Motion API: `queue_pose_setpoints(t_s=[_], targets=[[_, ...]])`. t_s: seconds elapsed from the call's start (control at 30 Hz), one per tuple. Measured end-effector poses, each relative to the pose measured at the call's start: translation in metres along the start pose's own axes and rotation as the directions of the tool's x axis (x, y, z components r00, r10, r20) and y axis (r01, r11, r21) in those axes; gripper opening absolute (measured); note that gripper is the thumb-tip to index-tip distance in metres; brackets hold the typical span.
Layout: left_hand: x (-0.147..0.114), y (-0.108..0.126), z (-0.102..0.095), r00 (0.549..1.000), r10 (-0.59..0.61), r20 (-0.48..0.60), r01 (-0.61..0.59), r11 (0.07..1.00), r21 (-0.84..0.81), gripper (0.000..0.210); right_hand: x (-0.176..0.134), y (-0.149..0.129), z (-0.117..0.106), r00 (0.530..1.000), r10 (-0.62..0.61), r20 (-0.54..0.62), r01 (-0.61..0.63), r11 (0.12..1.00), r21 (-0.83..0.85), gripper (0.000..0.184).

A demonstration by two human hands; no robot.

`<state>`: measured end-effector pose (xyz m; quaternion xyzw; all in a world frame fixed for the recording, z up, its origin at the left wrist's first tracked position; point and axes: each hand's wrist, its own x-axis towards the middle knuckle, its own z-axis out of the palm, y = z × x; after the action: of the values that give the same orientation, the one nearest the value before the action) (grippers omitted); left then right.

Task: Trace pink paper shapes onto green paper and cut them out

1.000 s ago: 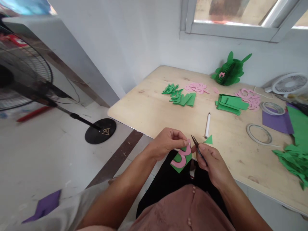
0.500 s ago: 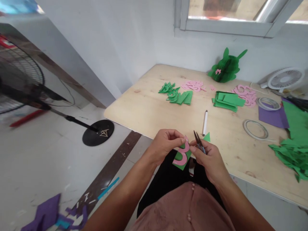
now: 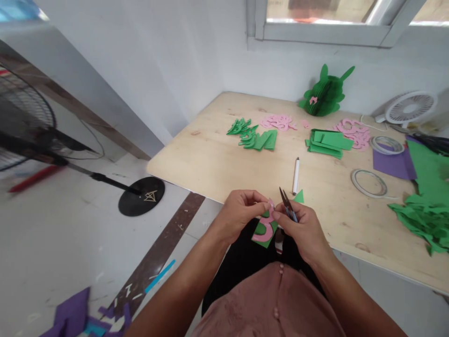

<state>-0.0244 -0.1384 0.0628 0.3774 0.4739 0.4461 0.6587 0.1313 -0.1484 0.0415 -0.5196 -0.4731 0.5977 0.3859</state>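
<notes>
My left hand (image 3: 243, 213) pinches the top of a pink paper cutout shaped like a 3 (image 3: 268, 227). The cutout lies over a piece of green paper (image 3: 262, 243), and both hang above my lap by the table's front edge. In my right hand (image 3: 301, 229) a small pair of scissors (image 3: 287, 203) is tucked, blades pointing up and away. The thumb and fingertips of that hand also touch the upper right edge of the papers. Beyond the scissors, a green paper scrap (image 3: 299, 196) and a white pen (image 3: 296, 176) rest on the table.
On the wooden table (image 3: 196, 159) lie green cut pieces (image 3: 257, 139), pink cutouts (image 3: 278, 122), green strips (image 3: 328, 142), tape rolls (image 3: 368, 183) and green scraps (image 3: 424, 222). A green paper figure (image 3: 322, 96) and a small white fan (image 3: 410, 108) stand behind. A floor fan's base (image 3: 142, 196) is left.
The view has shifted slightly. Both hands keep their hold on the papers, and the scissors stay in my right hand, turned a little.
</notes>
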Motion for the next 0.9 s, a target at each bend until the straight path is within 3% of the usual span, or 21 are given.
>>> queue_pose_setpoints(t_s=[0.23,0.5,0.7,0.9], targets=[[0.000,-0.002,0.000,1.000,-0.015,-0.026,0.015,1.000,-0.009,0.015,-0.003,0.001,-0.003,1.000,0.009,0.013,-0.009,1.000,-0.014,0.023],[0.000,0.000,-0.003,1.000,-0.026,-0.016,0.025,0.998,-0.057,0.018,-0.008,0.014,-0.015,0.997,-0.038,0.075,0.033,0.998,0.061,0.041],[-0.001,-0.003,-0.003,1.000,-0.020,-0.018,0.019,0.997,-0.078,0.017,-0.012,0.014,-0.012,0.999,0.035,0.038,-0.039,0.992,0.118,0.037],[-0.003,-0.006,-0.003,0.999,0.031,-0.043,-0.036,0.994,-0.107,0.014,-0.014,0.012,-0.008,0.993,0.087,-0.076,-0.078,0.991,0.113,0.029]])
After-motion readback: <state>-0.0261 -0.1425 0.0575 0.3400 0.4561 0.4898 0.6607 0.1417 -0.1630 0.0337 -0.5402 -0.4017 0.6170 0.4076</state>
